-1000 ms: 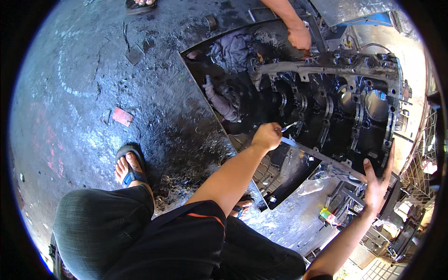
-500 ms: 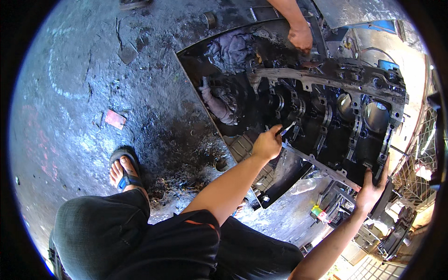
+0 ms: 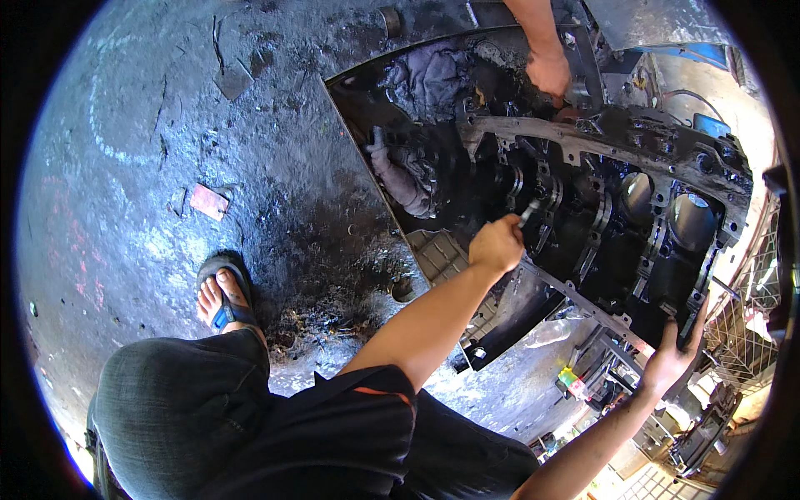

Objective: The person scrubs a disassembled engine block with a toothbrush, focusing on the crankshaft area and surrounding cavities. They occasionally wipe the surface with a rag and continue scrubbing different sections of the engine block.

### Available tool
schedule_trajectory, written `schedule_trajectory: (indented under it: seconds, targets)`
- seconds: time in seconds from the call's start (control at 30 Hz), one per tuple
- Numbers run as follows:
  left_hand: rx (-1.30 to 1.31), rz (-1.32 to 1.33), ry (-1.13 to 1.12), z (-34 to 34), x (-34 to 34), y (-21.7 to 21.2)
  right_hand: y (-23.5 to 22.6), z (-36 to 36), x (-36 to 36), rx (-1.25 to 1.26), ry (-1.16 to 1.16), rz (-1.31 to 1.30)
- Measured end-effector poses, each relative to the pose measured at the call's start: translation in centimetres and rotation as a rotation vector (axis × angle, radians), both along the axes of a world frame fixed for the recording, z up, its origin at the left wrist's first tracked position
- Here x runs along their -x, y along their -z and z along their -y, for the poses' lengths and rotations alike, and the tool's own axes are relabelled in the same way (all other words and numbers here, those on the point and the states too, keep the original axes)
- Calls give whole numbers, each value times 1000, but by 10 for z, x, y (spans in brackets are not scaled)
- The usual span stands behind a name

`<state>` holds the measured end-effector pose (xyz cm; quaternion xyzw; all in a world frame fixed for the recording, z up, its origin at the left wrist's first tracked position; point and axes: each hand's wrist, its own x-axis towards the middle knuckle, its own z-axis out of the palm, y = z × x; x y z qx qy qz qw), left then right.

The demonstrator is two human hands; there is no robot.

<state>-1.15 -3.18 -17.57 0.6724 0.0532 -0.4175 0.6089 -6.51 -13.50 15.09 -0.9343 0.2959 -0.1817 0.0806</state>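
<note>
A dark, oily engine block (image 3: 600, 312) lies with its crankcase side up, bearing saddles and cylinder bores showing. My left hand (image 3: 497, 243) is closed round a slim tool (image 3: 529, 212) with a pale, brush-like tip, held over the saddles near the block's middle. At the block's near right corner, my right hand (image 3: 669, 360) grips the edge, thumb and fingers on either side. Across the block is another person's hand (image 3: 550, 75), fingers down by its far side; what it touches is hard to make out.
The block sits on a shallow black metal tray (image 3: 346, 117) with bunched grey rags (image 3: 425, 79) and a ribbed metal part (image 3: 437, 254). A pink rectangular piece (image 3: 209, 202) lies on the oily floor. Wire racks (image 3: 754, 308) and metal parts crowd the right.
The view has shifted slightly, so the block and tray sit further right. The tool in my left hand has tilted more upright. The other person's hand has dropped slightly; my right hand keeps its hold.
</note>
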Motion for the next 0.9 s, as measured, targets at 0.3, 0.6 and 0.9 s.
schedule_trajectory:
  seconds: [0.3,0.6,0.9]
  targets:
    - [-31,-39,-35,6,-16,4,-2,5,3,-28,1,-5]
    - [21,103,-134,13,-14,16,-2,5,4,53,-28,-51]
    - [14,143,-76,16,-24,10,0,5,4,-11,-6,-4]
